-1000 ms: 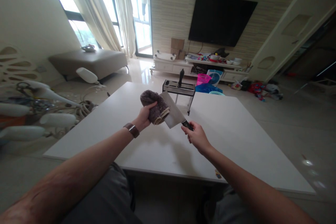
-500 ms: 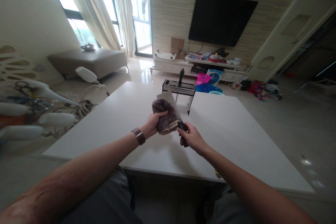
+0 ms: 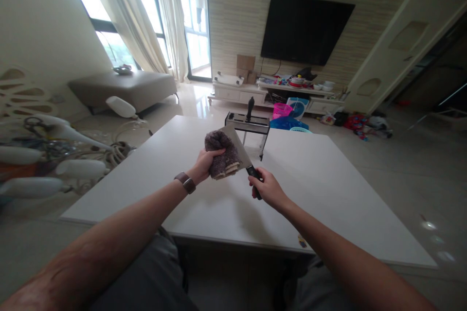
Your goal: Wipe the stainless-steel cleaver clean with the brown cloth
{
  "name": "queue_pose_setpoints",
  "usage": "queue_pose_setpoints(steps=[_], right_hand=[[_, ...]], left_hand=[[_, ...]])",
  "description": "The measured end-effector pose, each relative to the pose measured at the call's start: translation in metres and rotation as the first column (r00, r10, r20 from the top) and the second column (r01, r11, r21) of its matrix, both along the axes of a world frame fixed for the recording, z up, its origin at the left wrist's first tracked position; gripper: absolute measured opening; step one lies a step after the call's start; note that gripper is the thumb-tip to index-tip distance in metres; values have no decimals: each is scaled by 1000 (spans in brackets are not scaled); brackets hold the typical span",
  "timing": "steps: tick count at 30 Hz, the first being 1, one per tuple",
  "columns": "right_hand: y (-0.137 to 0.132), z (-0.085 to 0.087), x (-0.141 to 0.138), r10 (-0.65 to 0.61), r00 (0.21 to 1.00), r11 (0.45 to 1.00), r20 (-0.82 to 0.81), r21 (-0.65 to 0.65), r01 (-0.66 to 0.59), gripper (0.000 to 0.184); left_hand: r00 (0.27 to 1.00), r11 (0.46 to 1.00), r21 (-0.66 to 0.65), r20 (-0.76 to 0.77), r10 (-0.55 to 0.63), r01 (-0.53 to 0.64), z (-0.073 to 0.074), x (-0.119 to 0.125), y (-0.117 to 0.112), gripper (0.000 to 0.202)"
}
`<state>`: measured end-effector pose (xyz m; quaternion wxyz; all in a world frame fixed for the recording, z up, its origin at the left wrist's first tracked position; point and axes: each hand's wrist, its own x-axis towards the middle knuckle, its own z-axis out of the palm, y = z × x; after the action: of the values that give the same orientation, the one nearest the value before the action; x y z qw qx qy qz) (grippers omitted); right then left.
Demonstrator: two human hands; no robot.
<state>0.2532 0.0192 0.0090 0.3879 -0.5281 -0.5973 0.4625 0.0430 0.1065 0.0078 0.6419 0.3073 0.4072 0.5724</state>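
My right hand [image 3: 268, 187] is closed round the black handle of a cleaver [image 3: 241, 148], whose broad metal blade points up and away to the left. My left hand [image 3: 205, 164] grips a folded, fuzzy purple-brown cloth [image 3: 222, 155] with pale edges. The cloth lies against the blade and hides part of it. Both are held above the white table [image 3: 302, 170]. Just beyond the blade, a knife rack [image 3: 248, 124] stands on the table, with one black-handled knife [image 3: 250, 107] upright in its top.
Left of the table is a white lamp-like fixture [image 3: 80, 167] with several arms and loose cables. A grey bench [image 3: 124, 88] stands by the window. Beyond the table are a pink basket [image 3: 282, 110], a low cabinet [image 3: 239, 93] and a television [image 3: 306, 29].
My left hand and the cloth have shifted left and slightly up along the blade, baring more metal near the handle. My right hand keeps its grip and has barely moved.
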Motion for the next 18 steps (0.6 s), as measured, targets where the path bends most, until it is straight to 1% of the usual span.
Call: queue_pose_setpoints(steps=[2, 4, 6, 8, 13, 18], right_hand=[[0, -1, 0, -6, 1000, 1000, 6, 8, 6, 15], [-1, -2, -1, -18, 1000, 1000, -2, 23, 18, 16], [-3, -5, -4, -31, 999, 999, -39, 30, 32, 18], [-5, -7, -8, -30, 994, 999, -103, 9, 31, 21], [-11, -12, -16, -26, 971, 996, -237, -91, 5, 31], [-11, -12, -17, -46, 963, 995, -264, -102, 19, 36]], left_hand=[[998, 999, -34, 50, -24, 26, 2, 1, -3, 39], [985, 990, -96, 146, -89, 104, 4, 5, -8, 33], [957, 971, -143, 245, -154, 193, 6, 11, -15, 27], [936, 955, -162, 294, -193, 248, 7, 19, -22, 24], [926, 937, -184, 295, -236, 297, 4, 34, -35, 23], [950, 955, -166, 241, -200, 244, -2, 38, -38, 27]])
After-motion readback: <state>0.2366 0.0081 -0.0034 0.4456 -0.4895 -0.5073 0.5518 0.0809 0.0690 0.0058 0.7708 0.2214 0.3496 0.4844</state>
